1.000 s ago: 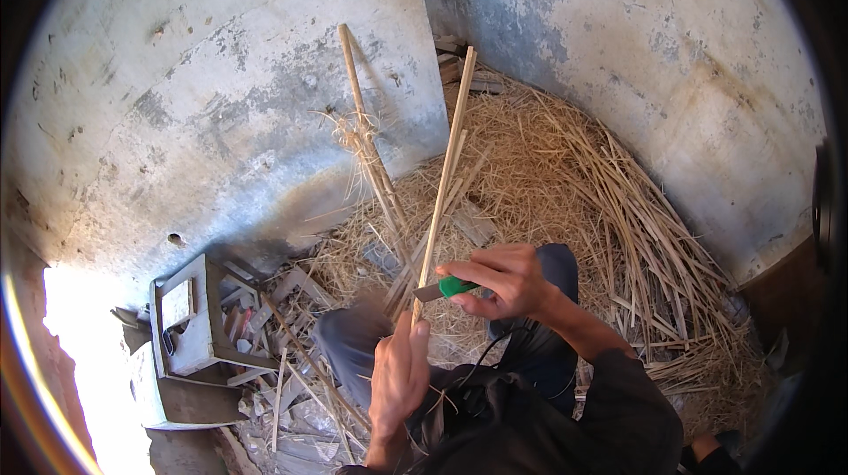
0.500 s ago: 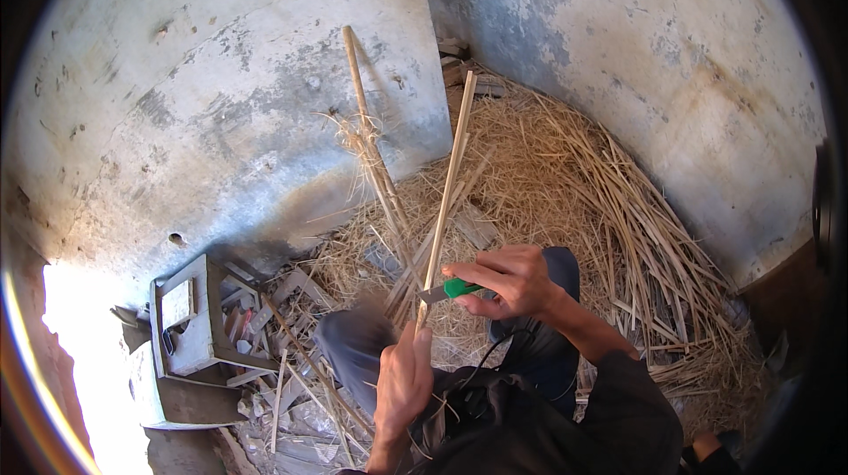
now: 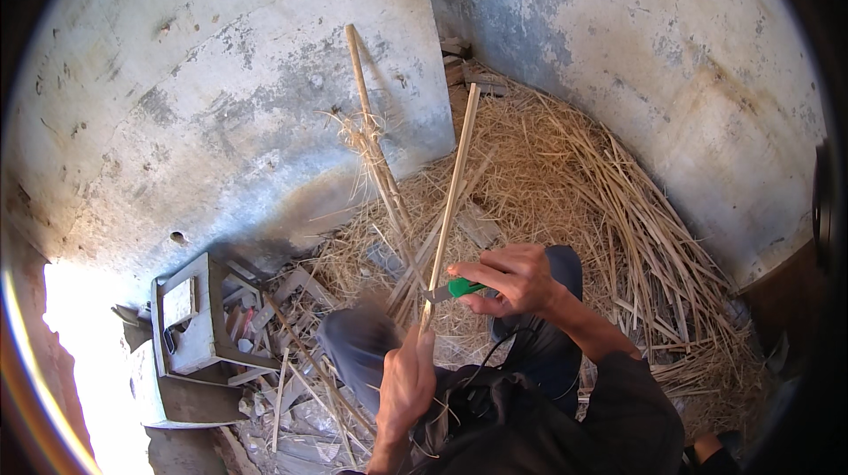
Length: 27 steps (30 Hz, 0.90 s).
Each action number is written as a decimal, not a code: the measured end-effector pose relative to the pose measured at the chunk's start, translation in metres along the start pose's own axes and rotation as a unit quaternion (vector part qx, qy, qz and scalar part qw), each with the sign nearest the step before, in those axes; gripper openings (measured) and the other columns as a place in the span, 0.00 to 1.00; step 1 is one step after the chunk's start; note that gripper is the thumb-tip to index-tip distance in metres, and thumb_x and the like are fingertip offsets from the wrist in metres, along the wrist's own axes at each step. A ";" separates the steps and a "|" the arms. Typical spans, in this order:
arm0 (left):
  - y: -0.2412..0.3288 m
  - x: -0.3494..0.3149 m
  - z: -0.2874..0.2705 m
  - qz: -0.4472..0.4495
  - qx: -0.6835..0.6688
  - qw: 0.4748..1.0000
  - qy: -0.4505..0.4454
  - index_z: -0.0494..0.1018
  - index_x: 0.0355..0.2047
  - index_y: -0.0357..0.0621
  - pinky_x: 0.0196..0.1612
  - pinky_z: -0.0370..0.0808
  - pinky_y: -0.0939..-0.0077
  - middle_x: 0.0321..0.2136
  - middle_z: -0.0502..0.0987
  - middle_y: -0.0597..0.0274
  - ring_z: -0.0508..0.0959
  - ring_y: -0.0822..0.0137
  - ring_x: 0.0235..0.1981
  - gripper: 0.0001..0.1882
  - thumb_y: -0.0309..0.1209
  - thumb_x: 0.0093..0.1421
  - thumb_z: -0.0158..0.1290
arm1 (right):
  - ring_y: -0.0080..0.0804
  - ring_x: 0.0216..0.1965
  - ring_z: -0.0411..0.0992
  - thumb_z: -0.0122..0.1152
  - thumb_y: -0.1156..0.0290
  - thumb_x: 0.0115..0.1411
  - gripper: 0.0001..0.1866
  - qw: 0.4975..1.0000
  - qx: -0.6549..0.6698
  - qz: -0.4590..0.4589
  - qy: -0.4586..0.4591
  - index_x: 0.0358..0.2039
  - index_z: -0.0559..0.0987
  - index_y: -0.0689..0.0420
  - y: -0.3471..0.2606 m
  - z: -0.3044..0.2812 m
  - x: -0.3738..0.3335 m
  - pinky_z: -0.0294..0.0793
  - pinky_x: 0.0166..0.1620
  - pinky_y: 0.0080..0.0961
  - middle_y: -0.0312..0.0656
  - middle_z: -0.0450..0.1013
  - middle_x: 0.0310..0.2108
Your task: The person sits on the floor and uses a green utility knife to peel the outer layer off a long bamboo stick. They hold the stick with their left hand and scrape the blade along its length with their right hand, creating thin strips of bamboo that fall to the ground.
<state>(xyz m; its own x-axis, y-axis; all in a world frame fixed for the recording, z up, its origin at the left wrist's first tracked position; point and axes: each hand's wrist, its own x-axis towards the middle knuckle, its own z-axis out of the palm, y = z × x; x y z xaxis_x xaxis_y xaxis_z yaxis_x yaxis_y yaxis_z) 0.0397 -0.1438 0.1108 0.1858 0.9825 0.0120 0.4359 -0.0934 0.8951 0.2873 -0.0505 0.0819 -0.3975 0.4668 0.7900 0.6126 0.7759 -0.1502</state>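
A long, pale bamboo strip [image 3: 456, 188] rises from my left hand [image 3: 406, 382], whose fingers are closed round its lower end. It slants up and away between my knees, its far end tilted slightly right. My right hand [image 3: 518, 281] grips a green utility knife [image 3: 463, 287]. The knife's grey blade lies across the strip just above my left fingers and touches or nearly touches it. Exactly how deep the edge sits cannot be made out.
Beyond my knees, another pole [image 3: 358, 68] with shavings caught on it leans against the worn wall [image 3: 238, 95]. Shavings [image 3: 530, 166] cover the floor, and split strips [image 3: 649, 210] pile along the right. A grey wooden stool [image 3: 199, 316] lies amid scraps at left.
The bamboo strip's far end has dropped a little toward me and shifted slightly right. Both hands and the knife have moved only slightly.
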 end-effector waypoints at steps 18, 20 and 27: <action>-0.012 -0.007 -0.005 -0.045 0.008 0.999 -0.015 0.75 0.47 0.32 0.32 0.72 0.47 0.23 0.74 0.31 0.78 0.26 0.30 0.14 0.32 0.81 0.45 | 0.21 0.18 0.73 0.77 0.50 0.61 0.20 1.000 -0.021 -0.023 -0.004 0.51 0.91 0.44 0.001 0.009 -0.003 0.71 0.23 0.24 0.25 0.76 0.23; -0.011 -0.008 -0.006 -0.034 0.011 0.999 -0.008 0.76 0.47 0.32 0.32 0.71 0.46 0.23 0.74 0.31 0.78 0.26 0.30 0.14 0.32 0.81 0.45 | 0.22 0.20 0.75 0.73 0.50 0.65 0.19 1.000 -0.020 -0.008 0.009 0.50 0.91 0.47 0.005 0.010 -0.005 0.73 0.23 0.25 0.28 0.78 0.24; -0.039 -0.038 -0.009 -0.075 0.035 0.991 -0.105 0.76 0.46 0.34 0.35 0.72 0.43 0.24 0.75 0.33 0.80 0.27 0.32 0.15 0.35 0.81 0.46 | 0.30 0.28 0.84 0.64 0.55 0.74 0.20 0.950 -0.043 0.256 0.171 0.50 0.89 0.60 0.104 -0.033 -0.007 0.83 0.30 0.31 0.44 0.85 0.31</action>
<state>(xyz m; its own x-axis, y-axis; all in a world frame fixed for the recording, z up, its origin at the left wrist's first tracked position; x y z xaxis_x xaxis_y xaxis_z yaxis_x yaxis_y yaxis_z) 0.0083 -0.1757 0.0794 0.2908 0.9315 -0.2183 0.5303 0.0330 0.8472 0.3758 0.0127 0.0804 0.2049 0.5972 0.7754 0.7255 0.4392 -0.5300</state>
